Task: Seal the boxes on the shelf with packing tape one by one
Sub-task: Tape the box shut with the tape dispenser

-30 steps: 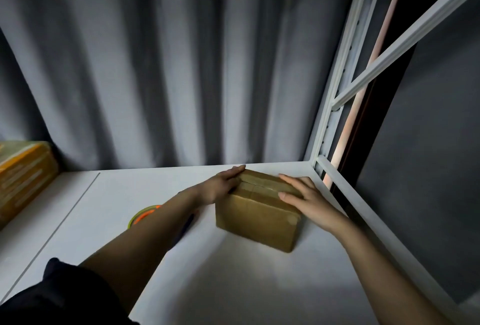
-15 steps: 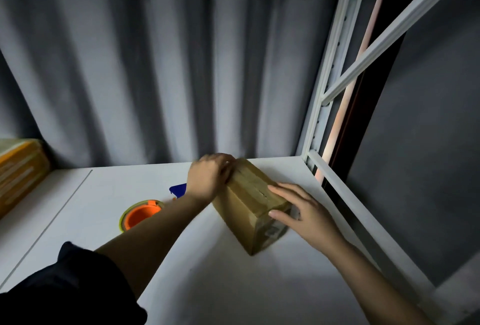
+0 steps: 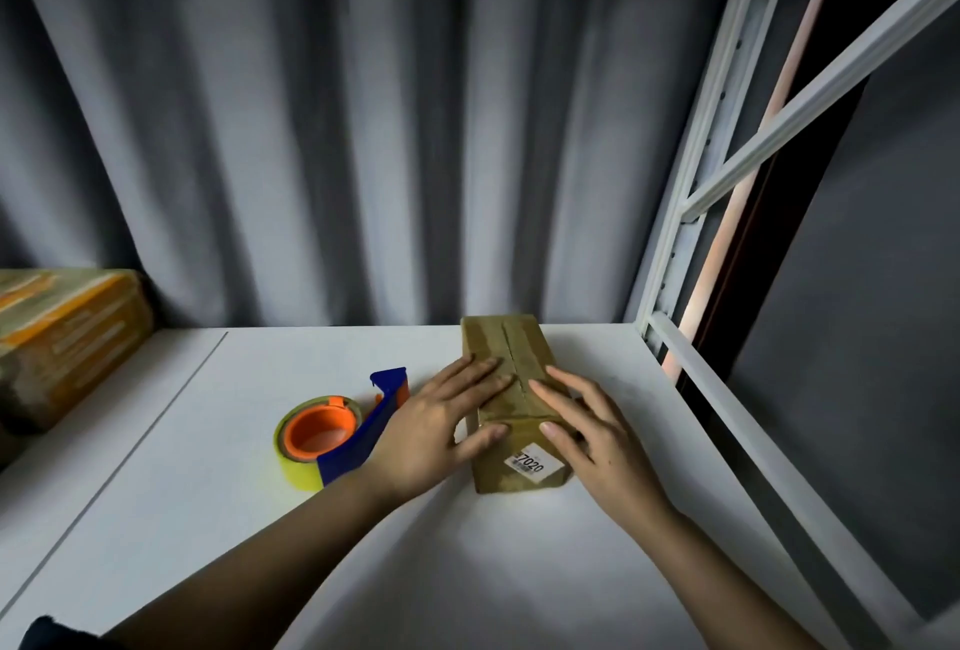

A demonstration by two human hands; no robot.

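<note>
I'm looking down at the cardboard box (image 3: 511,400) on the white shelf (image 3: 208,519), and its long axis runs straight away from me, near end with the white label (image 3: 534,462) facing my way. The centre seam (image 3: 511,363) between the flaps runs along that same line, right between my two hands. My left hand (image 3: 436,434) lies flat on the left flap, fingers straight, thumb pressed on the near end face. My right hand (image 3: 592,434) mirrors it on the right flap, fingers spread and extended, thumb at the near top edge. Neither hand holds anything; both just press the flaps down.

The tape dispenser (image 3: 340,434), blue frame with an orange core and a yellowish roll, lies on the shelf just left of my left hand, close beside the wrist. So the left hand is much the nearer to it, I'd say, and the tape wants to run along the seam, away from me. Another taped parcel (image 3: 62,343) sits well apart at far left.
</note>
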